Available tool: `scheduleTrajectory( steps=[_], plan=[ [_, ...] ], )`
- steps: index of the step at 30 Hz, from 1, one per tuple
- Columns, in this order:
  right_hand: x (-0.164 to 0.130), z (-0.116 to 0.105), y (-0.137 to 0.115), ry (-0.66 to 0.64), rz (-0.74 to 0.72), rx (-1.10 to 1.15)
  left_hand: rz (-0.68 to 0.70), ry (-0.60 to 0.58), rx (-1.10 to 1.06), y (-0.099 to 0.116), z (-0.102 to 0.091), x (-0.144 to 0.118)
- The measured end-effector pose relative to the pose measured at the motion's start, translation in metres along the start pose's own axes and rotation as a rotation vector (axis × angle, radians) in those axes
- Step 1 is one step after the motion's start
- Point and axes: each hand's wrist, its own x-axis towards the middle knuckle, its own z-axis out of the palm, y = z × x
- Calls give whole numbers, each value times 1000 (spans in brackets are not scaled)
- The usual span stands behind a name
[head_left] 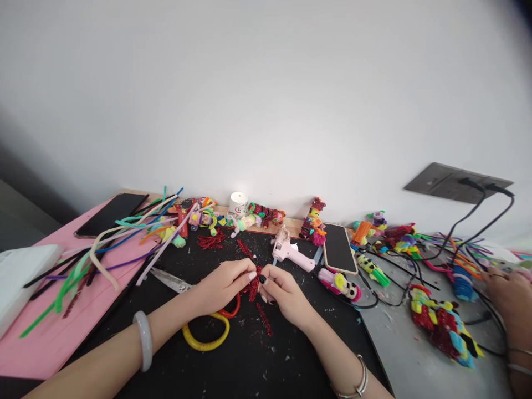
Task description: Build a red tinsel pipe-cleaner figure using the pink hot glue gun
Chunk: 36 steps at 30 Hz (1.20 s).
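Head view: left hand and right hand both pinched closed on red tinsel piece above black mat, apparently part-formed; loose red strip lies unattached nearby, finished-looking figure upright behind.

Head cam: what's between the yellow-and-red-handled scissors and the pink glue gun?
In the head view, the left hand and right hand lie there, fingertips on a red tinsel piece.
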Motion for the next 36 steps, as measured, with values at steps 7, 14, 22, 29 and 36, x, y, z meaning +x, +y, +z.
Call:
scheduleTrajectory(
  steps=[7, 14, 22, 29, 36],
  plan=[
    [0, 0, -1, 4, -5, -10, -4, -7, -58, 1, 0, 1],
    [0, 1, -2, 14, 12, -17, -53, -35, -178, 1, 1, 0],
    [0, 2, -4, 18, 16, -1, -68, -43, -247, 3, 2, -1],
    [1, 1, -2, 0, 18, 13, -58, -51, -258, 2, 2, -2],
    [0, 1, -1, -9, 20, 26, -38, -62, -221, 2, 2, -1]
  ],
)
